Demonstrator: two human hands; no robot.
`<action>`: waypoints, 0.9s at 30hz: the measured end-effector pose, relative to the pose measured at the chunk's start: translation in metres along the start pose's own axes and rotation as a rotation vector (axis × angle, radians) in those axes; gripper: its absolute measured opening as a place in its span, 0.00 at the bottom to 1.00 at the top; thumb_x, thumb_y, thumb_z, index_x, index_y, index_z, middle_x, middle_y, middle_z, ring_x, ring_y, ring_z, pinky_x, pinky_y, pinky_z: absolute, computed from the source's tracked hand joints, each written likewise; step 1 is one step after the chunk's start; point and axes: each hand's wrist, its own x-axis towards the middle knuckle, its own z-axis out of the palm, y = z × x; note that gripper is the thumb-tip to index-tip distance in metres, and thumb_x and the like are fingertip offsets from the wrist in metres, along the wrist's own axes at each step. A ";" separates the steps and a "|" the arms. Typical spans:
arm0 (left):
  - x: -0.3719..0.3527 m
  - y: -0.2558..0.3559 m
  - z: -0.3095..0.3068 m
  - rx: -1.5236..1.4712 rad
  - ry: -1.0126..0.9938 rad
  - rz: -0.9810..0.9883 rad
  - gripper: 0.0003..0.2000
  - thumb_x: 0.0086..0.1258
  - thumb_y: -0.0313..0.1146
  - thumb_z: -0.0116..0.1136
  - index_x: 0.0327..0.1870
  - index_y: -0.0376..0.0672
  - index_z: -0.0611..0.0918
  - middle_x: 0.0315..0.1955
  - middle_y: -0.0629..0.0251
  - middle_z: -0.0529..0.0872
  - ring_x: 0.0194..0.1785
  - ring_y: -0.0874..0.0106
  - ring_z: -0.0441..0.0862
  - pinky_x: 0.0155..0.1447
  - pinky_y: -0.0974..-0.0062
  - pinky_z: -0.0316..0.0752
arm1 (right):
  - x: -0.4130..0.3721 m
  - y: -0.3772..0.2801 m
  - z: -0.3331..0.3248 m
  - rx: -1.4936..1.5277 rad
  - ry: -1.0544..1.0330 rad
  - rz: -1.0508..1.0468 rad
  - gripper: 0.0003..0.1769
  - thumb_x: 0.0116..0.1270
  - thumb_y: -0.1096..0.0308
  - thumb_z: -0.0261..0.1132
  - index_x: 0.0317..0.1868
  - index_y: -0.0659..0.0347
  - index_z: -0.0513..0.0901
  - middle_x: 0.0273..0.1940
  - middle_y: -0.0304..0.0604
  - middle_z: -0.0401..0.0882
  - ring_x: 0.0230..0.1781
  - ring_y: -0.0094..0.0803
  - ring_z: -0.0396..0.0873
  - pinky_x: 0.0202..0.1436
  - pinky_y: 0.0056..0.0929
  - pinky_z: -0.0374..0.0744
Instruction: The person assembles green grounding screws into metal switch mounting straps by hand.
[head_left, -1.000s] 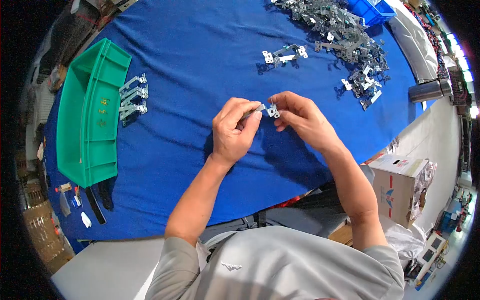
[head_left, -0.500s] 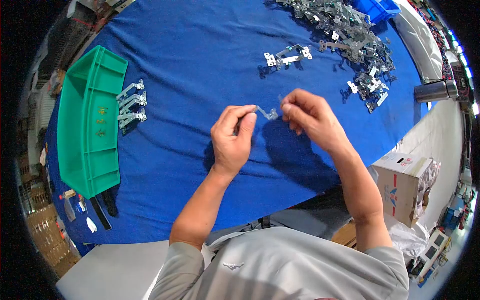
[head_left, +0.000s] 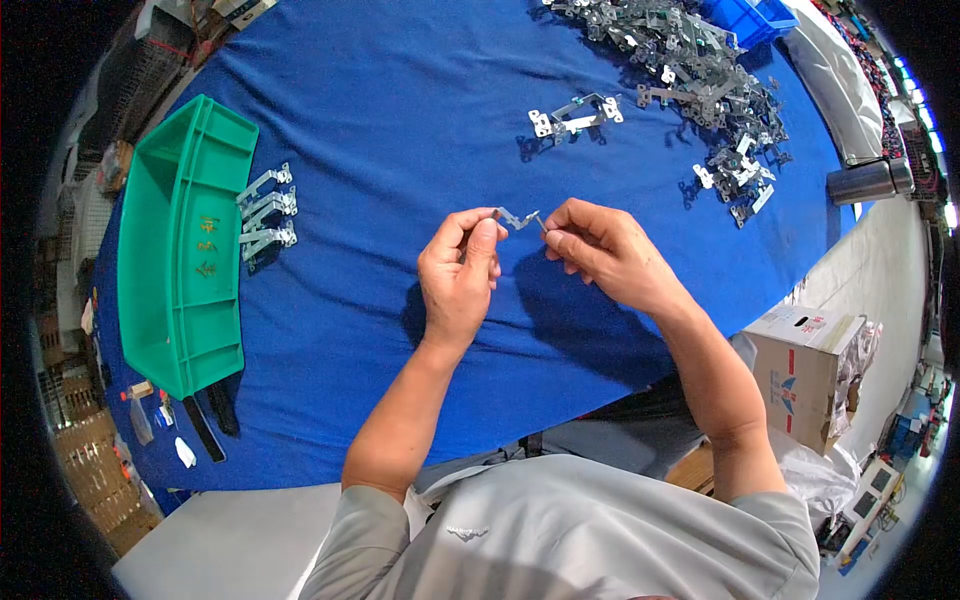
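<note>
My left hand (head_left: 460,275) is closed on one end of a small bent metal bracket (head_left: 515,218) above the blue cloth. My right hand (head_left: 600,250) pinches at the bracket's other side, on a small thin piece (head_left: 541,221) whose shape is hard to make out. Beyond the hands, a few joined metal brackets (head_left: 575,117) lie on the cloth. Several similar brackets (head_left: 268,210) sit in a row against the right side of the green bin (head_left: 208,300).
A large heap of metal parts (head_left: 690,70) covers the back right, beside a blue bin (head_left: 755,20). A metal flask (head_left: 868,182) lies at the right edge. Below it stands a cardboard box (head_left: 800,370). A black strap (head_left: 204,430) lies at the lower left.
My right hand has moved left, bringing its fingertips against or very near the bracket. The bracket is turned slightly in my left hand.
</note>
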 end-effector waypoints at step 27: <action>-0.001 0.012 0.004 0.466 -0.171 0.425 0.06 0.71 0.24 0.65 0.45 0.35 0.88 0.37 0.60 0.89 0.39 0.73 0.84 0.44 0.76 0.77 | 0.006 0.015 -0.004 0.152 0.069 -0.052 0.12 0.79 0.61 0.62 0.46 0.62 0.82 0.35 0.34 0.82 0.32 0.18 0.78 0.32 0.21 0.79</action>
